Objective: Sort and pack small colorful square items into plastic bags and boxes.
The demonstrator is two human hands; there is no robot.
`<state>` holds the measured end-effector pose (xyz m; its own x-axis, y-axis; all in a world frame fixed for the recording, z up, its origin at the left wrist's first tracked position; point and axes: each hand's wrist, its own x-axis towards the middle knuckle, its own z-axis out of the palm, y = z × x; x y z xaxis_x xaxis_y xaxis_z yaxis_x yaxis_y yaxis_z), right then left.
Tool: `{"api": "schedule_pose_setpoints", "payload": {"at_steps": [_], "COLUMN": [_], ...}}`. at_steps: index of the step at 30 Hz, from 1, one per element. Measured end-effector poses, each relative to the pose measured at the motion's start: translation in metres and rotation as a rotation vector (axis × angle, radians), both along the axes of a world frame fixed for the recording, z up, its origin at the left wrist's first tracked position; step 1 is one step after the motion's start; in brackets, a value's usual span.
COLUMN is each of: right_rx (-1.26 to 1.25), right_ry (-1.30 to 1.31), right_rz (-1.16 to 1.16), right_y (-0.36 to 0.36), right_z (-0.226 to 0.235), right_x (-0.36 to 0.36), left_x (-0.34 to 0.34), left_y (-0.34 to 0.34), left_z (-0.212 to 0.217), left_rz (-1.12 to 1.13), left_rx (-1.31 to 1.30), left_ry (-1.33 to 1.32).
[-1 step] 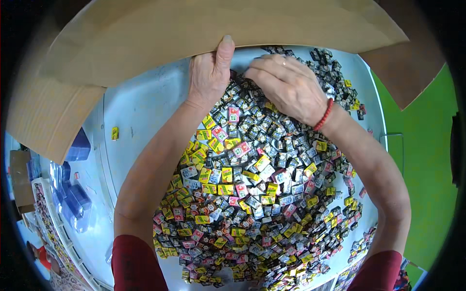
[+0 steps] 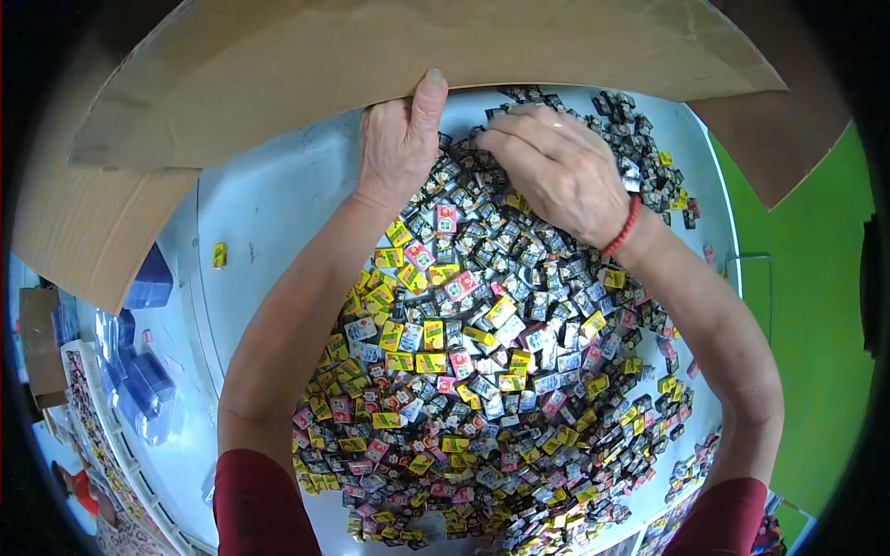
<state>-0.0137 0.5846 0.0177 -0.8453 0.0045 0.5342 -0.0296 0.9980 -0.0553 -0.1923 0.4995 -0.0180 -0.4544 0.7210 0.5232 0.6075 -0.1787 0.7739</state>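
A big brown cardboard box (image 2: 426, 46) hangs over the far side of the white tabletop. My left hand (image 2: 400, 144) is closed on the box's lower edge, thumb against the outside and fingers hidden behind the cardboard. Beneath it spreads a heap of small wrapped packs (image 2: 519, 306), mostly black, with yellow, pink and white ones mixed in. At the far end of the heap, right of my left hand, my right hand (image 2: 561, 171) bends over the black packs. Its fingers are curled together and slightly blurred; the tips are hidden. A red bead bracelet (image 2: 623, 229) circles that wrist.
A lone yellow pack (image 2: 219, 255) lies on the white tabletop (image 2: 269, 208) to the left. Clear bluish plastic trays (image 2: 144, 385) stand farther left. Another rimmed surface with many packs (image 2: 102, 435) curves along the left edge. Green floor (image 2: 816, 278) shows at right.
My right hand has shifted slightly to the right over the black packs. The cardboard edge has moved a little; my left hand keeps its hold on it.
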Motion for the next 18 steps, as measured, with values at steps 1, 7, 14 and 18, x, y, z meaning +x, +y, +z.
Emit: {"api": "schedule_pose_setpoints", "payload": {"at_steps": [1, 7, 14, 18], "right_rx": [0.075, 0.035, -0.216, -0.099], "right_ry": [-0.003, -0.192, -0.248, -0.322], "right_rz": [-0.054, -0.248, -0.198, 0.125], "right_y": [0.005, 0.092, 0.094, 0.053], "right_z": [-0.006, -0.039, -0.036, -0.022], "right_x": [0.003, -0.026, -0.051, 0.019], "left_x": [-0.002, -0.003, -0.002, -0.003], "left_y": [-0.001, 0.001, 0.001, -0.003], "left_z": [0.0, -0.006, -0.007, -0.003], "left_rz": [0.004, 0.056, -0.026, 0.011], "left_rx": [-0.005, 0.057, 0.021, -0.092], "left_ry": [0.007, 0.049, -0.008, 0.057]}}
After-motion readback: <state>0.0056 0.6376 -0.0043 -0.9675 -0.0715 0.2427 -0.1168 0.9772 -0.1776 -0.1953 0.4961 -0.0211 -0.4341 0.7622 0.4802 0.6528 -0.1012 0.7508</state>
